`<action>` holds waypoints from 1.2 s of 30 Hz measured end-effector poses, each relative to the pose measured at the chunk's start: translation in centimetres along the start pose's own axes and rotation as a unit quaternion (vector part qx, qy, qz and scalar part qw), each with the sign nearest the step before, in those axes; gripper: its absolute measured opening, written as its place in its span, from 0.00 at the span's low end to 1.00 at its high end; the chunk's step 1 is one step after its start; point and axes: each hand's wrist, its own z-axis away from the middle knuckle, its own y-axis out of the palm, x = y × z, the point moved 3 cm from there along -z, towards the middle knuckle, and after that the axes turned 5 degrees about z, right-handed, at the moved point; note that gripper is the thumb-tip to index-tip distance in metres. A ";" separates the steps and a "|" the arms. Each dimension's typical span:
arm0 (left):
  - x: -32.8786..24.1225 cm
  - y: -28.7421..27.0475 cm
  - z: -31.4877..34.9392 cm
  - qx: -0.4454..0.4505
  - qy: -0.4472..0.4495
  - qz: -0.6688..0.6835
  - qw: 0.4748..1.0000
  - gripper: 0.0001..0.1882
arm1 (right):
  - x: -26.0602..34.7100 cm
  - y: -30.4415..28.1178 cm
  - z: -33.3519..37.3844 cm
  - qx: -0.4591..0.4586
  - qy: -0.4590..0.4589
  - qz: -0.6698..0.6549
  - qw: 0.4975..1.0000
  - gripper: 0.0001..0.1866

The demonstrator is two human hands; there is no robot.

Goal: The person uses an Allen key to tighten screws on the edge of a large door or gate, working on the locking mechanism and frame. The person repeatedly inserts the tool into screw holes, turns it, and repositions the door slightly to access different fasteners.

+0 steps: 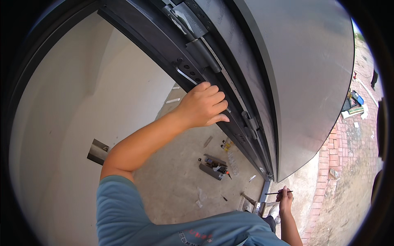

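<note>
My left hand [204, 104] is closed around a slim silver bar [186, 76] with a bent end, a wrench or key by its look. That end sits at the row of round holes in the dark metal door frame [145, 35]. Low on the right, my right hand [285, 199] pinches a thin dark rod [272, 193], roughly level, near the foot of the frame. Its exact kind is too small to tell. Just above my left hand are the upper hinge [206, 53] and, farther down, a lower hinge [250, 123] of the open grey door [308, 74].
A tool case [212, 167] with tools lies on the concrete floor inside, near a clear plastic bottle [232, 160]. A metal object like a hammer or bracket [248, 199] is beside my legs. Outside, a pile of gear [356, 104] rests on red brick paving [330, 152].
</note>
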 end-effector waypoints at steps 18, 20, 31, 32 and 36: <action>1.4 -1.1 2.4 0.149 0.047 -0.050 0.986 0.15 | -2.4 -0.5 0.0 -0.014 0.032 0.003 0.999 0.26; 1.3 -0.9 2.5 0.160 0.026 -0.068 0.984 0.14 | -3.5 -0.6 -0.7 0.008 0.026 -0.019 0.999 0.26; -1.8 1.5 5.8 -0.237 -0.417 -0.047 0.876 0.41 | -6.2 -0.7 -3.1 0.027 0.067 -0.038 0.997 0.26; -2.0 1.8 5.9 -0.208 -0.424 -0.042 0.881 0.40 | -5.8 -1.3 -3.1 0.027 0.074 -0.035 0.996 0.26; -1.0 1.2 5.3 -0.106 -0.396 -0.057 0.911 0.36 | -5.2 -2.3 -3.8 0.024 0.069 0.003 0.997 0.26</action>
